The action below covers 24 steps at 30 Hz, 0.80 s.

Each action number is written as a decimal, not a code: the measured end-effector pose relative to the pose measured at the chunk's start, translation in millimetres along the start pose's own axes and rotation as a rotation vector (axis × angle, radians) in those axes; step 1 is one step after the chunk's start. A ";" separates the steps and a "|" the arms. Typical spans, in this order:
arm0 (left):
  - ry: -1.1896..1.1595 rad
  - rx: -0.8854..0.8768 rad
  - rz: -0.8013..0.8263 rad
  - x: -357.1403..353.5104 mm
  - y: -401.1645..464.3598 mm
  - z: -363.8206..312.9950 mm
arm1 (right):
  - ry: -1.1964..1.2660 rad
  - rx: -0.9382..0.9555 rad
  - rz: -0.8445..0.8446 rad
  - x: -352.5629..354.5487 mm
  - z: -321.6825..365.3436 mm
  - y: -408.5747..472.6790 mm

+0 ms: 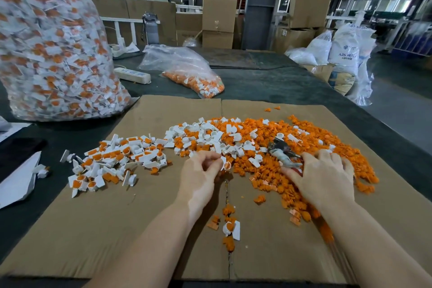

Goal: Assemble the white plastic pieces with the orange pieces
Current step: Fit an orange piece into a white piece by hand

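A: Hands first. Left hand (203, 172)?
B: Fingers curled, pinching a white piece with an orange insert (226, 164) at the fingertips, just over the near edge of the mixed pile.
A: Right hand (326, 176)?
B: Palm down, fingers spread and fairly straight, resting on the orange pieces (311, 145). Can't tell if anything is under the palm. A small grey tool (281, 151) lies just beyond its thumb, touching the pile.
A: Loose whites?
B: White plastic pieces (201, 135) heaped mid-sheet, merging into the orange heap on the right.
A: Finished ones?
B: Assembled pieces (112, 161) in a separate pile on the left of the cardboard sheet (93, 236). One more assembled piece (232, 229) sits near the centre seam, between the forearms.
A: Background?
B: Big clear bag of assembled parts (51, 54) far left, small bag of parts (194, 77) behind the sheet, power strip (132, 75) between them.
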State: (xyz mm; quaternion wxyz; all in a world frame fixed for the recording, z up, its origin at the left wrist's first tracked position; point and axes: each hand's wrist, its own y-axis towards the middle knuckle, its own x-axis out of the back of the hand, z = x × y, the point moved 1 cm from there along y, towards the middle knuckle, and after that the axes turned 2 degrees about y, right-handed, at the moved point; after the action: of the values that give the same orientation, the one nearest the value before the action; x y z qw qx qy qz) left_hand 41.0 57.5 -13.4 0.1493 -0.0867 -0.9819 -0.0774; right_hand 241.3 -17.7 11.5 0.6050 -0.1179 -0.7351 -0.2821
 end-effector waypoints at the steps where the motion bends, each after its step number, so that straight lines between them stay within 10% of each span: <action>1: 0.018 -0.017 -0.003 0.6 0.4 -0.3 | 0.018 0.034 -0.064 2.7 4.9 -2.7; 8: 0.075 -0.100 0.026 3.2 -1.4 -1.8 | 0.742 0.502 -0.222 6.1 75.0 -37.5; 17: 0.112 -0.055 -0.102 13.4 1.0 5.8 | 0.833 0.363 -0.365 -6.9 70.9 -40.4; 24: 0.605 -0.137 -0.269 64.9 27.1 17.7 | 0.774 0.286 -0.384 -9.6 73.7 -39.7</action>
State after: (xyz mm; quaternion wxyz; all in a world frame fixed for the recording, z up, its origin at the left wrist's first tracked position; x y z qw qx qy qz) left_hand -19.7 96.6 -6.8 0.4164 0.0606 -0.8882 -0.1842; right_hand 162.5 -7.3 -16.5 0.7823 0.2193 -0.4950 -0.3080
